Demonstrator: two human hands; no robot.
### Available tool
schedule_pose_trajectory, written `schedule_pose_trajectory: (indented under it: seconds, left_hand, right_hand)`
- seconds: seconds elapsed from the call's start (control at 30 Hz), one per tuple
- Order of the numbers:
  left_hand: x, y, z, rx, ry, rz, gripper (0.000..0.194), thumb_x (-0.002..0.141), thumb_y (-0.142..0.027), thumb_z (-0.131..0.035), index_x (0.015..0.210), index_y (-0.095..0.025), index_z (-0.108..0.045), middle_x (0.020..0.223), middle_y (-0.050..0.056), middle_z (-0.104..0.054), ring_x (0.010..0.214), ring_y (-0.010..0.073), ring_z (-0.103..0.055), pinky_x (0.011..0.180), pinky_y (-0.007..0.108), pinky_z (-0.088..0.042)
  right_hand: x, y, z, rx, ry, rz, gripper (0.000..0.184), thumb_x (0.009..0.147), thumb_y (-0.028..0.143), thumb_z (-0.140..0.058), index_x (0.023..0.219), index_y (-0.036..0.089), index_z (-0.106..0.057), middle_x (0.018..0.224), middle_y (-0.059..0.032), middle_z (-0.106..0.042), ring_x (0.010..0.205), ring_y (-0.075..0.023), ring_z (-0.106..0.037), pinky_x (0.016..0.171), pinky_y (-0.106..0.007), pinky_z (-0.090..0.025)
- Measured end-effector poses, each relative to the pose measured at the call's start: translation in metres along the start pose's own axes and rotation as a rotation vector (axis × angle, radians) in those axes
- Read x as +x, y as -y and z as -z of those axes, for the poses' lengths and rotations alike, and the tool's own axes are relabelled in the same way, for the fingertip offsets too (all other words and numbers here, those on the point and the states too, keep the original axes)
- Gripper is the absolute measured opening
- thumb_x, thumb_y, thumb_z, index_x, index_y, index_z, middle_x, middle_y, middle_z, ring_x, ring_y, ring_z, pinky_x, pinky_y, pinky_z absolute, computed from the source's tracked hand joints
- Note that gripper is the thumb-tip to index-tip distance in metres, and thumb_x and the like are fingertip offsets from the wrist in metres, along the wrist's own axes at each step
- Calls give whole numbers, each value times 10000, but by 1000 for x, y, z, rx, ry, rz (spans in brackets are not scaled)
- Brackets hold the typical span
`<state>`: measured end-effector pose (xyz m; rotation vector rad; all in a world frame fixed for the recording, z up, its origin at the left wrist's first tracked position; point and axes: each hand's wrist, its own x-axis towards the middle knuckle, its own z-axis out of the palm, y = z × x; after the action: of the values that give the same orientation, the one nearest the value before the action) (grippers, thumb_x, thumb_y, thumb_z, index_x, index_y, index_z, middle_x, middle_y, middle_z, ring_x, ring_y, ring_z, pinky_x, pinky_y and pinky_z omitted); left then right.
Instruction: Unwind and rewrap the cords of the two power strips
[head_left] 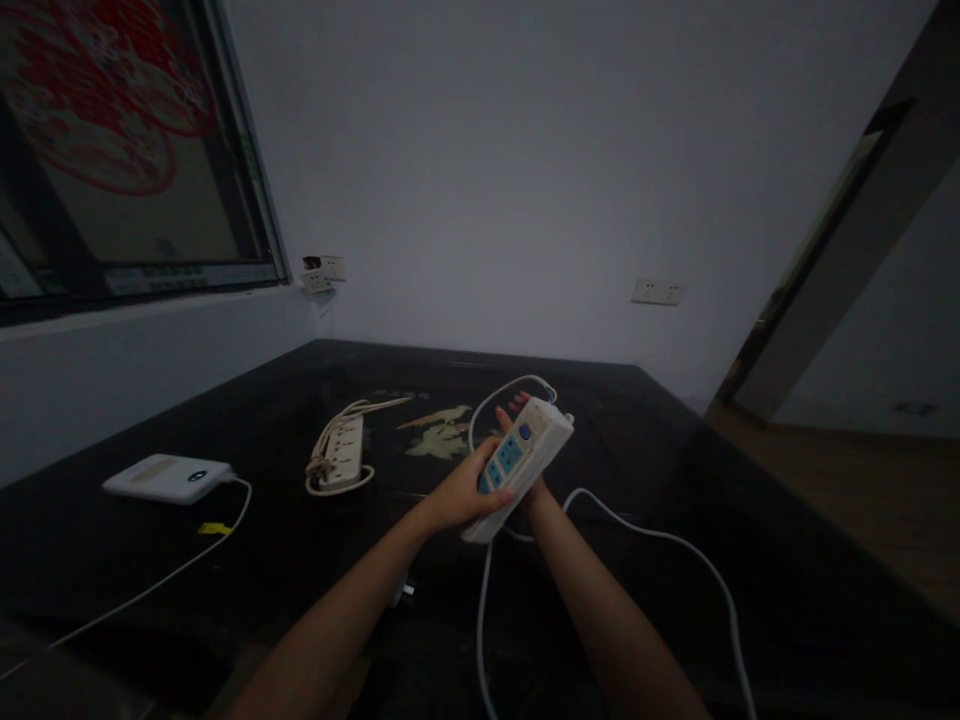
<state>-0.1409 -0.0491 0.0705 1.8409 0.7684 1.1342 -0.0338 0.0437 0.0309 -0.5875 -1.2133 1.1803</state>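
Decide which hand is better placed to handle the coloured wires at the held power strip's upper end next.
Probably the right hand: its fingertips show close to the wires, while the left hand grips the power strip lower down, thumb over it.

our bare forearms slant inward over the table's near edge; our left hand curls firmly, our right hand mostly hidden, fingers showing.

This place seems to be a room in a home. The window carries red decorations, the plain pale wall has a socket plate, the dark table bears a leafy picture, and the floor looks brown, like wood.
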Motion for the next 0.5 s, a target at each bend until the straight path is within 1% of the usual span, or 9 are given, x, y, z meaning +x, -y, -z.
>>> schedule_pose_trajectory:
  seconds: [0.03,0.07,0.1,0.17,0.2,0.23,0.3,0.4,0.5]
  left_hand:
    - [-1,0,-2,12,11,2,649,677,-470,-670,1203,-135,-487,1170,140,-578,1109,308,-528,953,411,-409]
    - [-1,-1,-4,28,17,12,672,674,-463,-673,1225,-132,-476,1203,145,-567,1129,310,-519,966,416,-401]
    - [-1,-1,-5,48,15,25,699,668,-452,-680,1249,-131,-463,1233,146,-555,1149,312,-509,977,420,-394]
    - [-1,0,-6,94,-3,51,742,656,-419,-695,1290,-136,-434,1280,142,-535,1180,308,-494,994,422,-384]
    - [-1,0,-5,116,-20,57,743,656,-405,-697,1296,-138,-429,1282,139,-536,1182,302,-497,994,418,-386]
    - [0,0,-3,133,-43,53,727,663,-397,-694,1291,-139,-432,1271,135,-546,1173,295,-507,988,410,-394]
    - [1,-1,1,168,-117,27,666,693,-396,-679,1264,-140,-452,1231,129,-576,1135,277,-540,959,384,-418]
    - [4,1,11,282,-266,6,577,730,-393,-669,1218,-147,-484,1162,113,-616,1060,256,-587,906,349,-444]
    - [7,6,20,405,-351,22,494,740,-371,-675,1162,-160,-526,1096,94,-645,996,245,-612,865,339,-455]
  right_hand:
    - [0,3,-3,15,-20,3,550,777,401,-602,1280,287,-409,1264,-72,-541,1198,-217,-492,907,-369,-486]
    - [0,6,-6,44,-9,-12,557,768,395,-616,1274,289,-408,1237,-71,-561,1167,-219,-521,888,-370,-497]
    - [-1,7,-10,88,39,-45,549,765,397,-621,1263,287,-417,1185,-67,-592,1118,-220,-558,865,-372,-508]
    - [-2,8,-17,207,193,-132,509,758,404,-625,1223,284,-455,1037,-44,-645,984,-216,-624,809,-368,-527]
    - [-3,8,-19,272,247,-165,486,744,399,-637,1190,283,-482,961,-25,-654,912,-207,-641,780,-356,-533]
    - [-3,6,-20,326,270,-189,457,730,399,-645,1149,279,-508,900,-9,-653,850,-195,-647,754,-340,-534]
    - [-3,2,-20,353,228,-228,381,727,446,-617,1050,254,-557,810,-2,-647,745,-182,-638,688,-321,-532]
    - [0,-6,-19,180,105,-279,347,749,527,-537,895,217,-592,749,-31,-650,695,-200,-623,647,-334,-518]
    - [1,-9,-17,25,66,-272,263,694,447,-630,806,210,-608,732,-31,-656,721,-214,-617,665,-332,-501]
